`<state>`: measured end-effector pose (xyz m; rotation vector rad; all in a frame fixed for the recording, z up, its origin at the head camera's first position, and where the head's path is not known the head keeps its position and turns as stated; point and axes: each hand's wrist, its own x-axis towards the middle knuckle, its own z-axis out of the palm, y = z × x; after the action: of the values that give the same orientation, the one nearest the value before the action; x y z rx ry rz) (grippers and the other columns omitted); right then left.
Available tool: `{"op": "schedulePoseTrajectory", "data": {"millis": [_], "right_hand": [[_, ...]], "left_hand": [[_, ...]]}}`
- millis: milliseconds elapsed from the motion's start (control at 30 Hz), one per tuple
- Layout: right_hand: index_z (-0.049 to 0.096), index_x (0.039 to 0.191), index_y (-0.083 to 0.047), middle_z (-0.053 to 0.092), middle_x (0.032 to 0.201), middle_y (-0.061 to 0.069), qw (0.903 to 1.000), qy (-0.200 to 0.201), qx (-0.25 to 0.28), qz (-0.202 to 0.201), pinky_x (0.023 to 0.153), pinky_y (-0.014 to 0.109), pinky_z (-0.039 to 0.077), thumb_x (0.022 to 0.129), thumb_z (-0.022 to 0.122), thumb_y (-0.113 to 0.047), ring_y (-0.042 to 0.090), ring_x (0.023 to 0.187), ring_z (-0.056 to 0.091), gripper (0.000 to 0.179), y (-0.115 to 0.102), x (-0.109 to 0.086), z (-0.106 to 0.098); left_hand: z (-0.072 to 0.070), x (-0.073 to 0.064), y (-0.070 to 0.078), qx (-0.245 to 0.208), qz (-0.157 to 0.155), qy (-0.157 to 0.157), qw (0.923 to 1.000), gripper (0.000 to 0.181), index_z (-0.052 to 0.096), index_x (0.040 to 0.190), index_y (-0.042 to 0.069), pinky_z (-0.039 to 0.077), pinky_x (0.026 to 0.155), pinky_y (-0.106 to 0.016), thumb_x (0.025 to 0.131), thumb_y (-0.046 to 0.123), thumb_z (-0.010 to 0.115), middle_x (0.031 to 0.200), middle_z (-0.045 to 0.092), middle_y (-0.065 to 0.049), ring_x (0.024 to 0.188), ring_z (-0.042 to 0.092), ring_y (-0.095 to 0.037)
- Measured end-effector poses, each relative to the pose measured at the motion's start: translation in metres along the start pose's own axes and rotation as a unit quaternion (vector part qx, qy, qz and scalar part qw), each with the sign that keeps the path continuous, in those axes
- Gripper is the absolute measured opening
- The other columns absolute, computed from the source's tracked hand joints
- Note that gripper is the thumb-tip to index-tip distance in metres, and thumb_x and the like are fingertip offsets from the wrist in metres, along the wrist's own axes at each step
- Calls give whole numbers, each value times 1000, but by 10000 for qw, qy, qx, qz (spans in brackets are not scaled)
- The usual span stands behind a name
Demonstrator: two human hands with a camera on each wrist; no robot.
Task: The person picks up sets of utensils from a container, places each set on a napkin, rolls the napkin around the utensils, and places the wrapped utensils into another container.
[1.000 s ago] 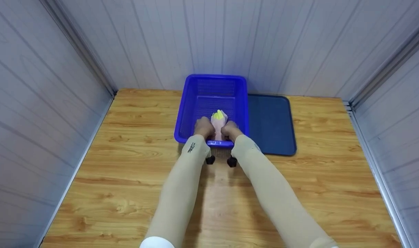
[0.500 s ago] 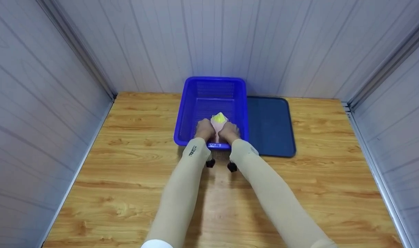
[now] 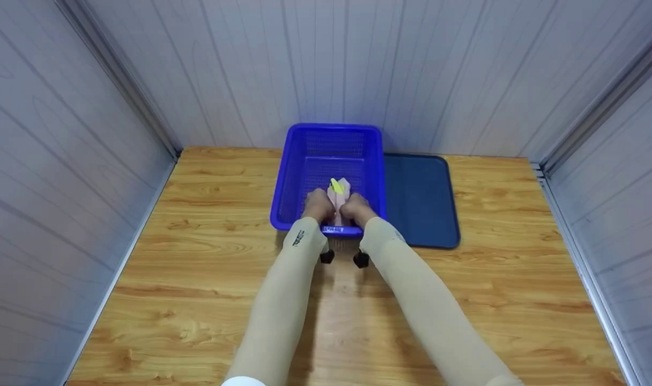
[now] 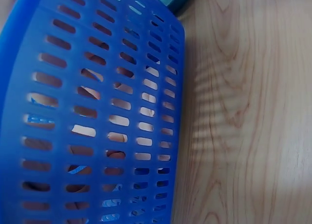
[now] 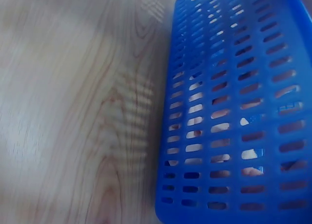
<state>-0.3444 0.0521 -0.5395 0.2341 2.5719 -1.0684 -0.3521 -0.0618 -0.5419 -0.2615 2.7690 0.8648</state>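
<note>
Low inside a blue basket (image 3: 380, 177), near its front wall, both hands are at a soft-looking pale pink thing (image 3: 338, 202) with a yellow piece (image 3: 336, 186) at its far end. What kind of thing it is cannot be made out. My left hand (image 3: 319, 205) grips its left side with curled fingers. On its right side my right hand (image 3: 356, 207) holds it in the same way. The fingertips are hidden from the head view. Both wrist views show mostly the slotted basket wall (image 4: 102, 87), with bits of hands and pale material behind it.
A dark blue tray (image 3: 422, 201) lies flat against the basket's right side. Pale panel walls (image 3: 240, 69) enclose the wooden tabletop (image 3: 197, 268) at the back and on both sides. The basket's front rim (image 3: 334, 230) passes under the wrists.
The yellow piece looked broad half a second ago and is narrow and tilted left now. Both hands still hold the pink thing. The whole head view has shifted slightly.
</note>
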Motion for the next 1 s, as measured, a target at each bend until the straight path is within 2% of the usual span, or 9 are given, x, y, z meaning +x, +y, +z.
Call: {"op": "schedulePoseTrajectory", "data": {"millis": [167, 267, 367, 533, 600, 667, 733, 800, 1000], "right_hand": [[61, 107, 2, 63, 106, 17, 9973, 402, -608, 72, 85, 40, 50, 80, 62, -5, 27, 92, 57, 28, -3, 1, 0], [62, 108, -1, 65, 103, 16, 9887, 853, -1228, -140, 79, 41, 52, 86, 63, -10, 28, 90, 62, 23, -5, 5, 3], [67, 104, -2, 67, 101, 15, 9758, 1072, -1824, -550, 76, 43, 53, 94, 56, -10, 29, 90, 64, 17, -8, 10, 4], [69, 101, -6, 68, 103, 14, 9446, 667, -3055, -1001, 74, 44, 54, 93, 56, -10, 30, 94, 65, 16, -15, 10, 5], [68, 103, -7, 68, 104, 12, 9284, 410, -3549, -1027, 73, 42, 54, 94, 56, -12, 29, 94, 64, 16, -19, 6, 3], [68, 105, -8, 67, 106, 12, 9194, 129, -3809, -974, 74, 42, 53, 96, 51, -13, 29, 95, 63, 19, -22, 1, 1], [67, 108, -7, 66, 109, 13, 9173, -153, -3862, -962, 76, 43, 53, 97, 50, -13, 30, 97, 63, 21, -25, -4, -1], [67, 110, -6, 65, 112, 14, 9214, -391, -3757, -917, 82, 45, 51, 97, 50, -13, 31, 99, 61, 22, -26, -8, -2], [64, 101, -4, 63, 104, 13, 9449, -901, -3042, -807, 79, 42, 49, 94, 53, -13, 28, 87, 56, 16, -16, -20, -3]], "left_hand": [[-1, 2, 2, -75, -4, -6, 10000, 13, 69, 85, 1, 54, 74, -38, 72, 1, 70, 93, 68, -16, 81, 60, -27], [-2, 2, 4, -77, 22, -15, 10000, 14, 69, 87, 1, 54, 74, -38, 73, 3, 70, 93, 67, -16, 81, 60, -27], [-3, 1, 6, -78, 25, -21, 10000, 18, 70, 94, 1, 53, 79, -39, 79, 12, 70, 97, 68, -15, 86, 61, -26], [-3, 3, 7, 55, 97, -35, 9999, 20, 69, 95, 3, 52, 80, -39, 83, 20, 68, 97, 68, -13, 84, 60, -23], [-3, 4, 7, 101, 199, -62, 9997, 19, 69, 96, 3, 52, 80, -40, 84, 17, 66, 98, 68, -13, 85, 60, -23], [-2, 6, 8, 144, 289, -42, 9995, 18, 69, 97, 2, 52, 81, -40, 87, 14, 62, 100, 68, -15, 88, 62, -24], [-2, 9, 9, 207, 312, -31, 9993, 18, 69, 99, 0, 52, 83, -41, 90, 11, 58, 103, 68, -16, 92, 64, -26], [-2, 10, 9, 242, 271, -27, 9993, 19, 69, 101, -1, 51, 84, -41, 91, 9, 55, 106, 68, -17, 96, 64, -27], [1, 1, 4, 193, 268, -159, 9993, 15, 69, 96, -2, 51, 84, -40, 87, 6, 59, 102, 68, -17, 90, 62, -26]]}}
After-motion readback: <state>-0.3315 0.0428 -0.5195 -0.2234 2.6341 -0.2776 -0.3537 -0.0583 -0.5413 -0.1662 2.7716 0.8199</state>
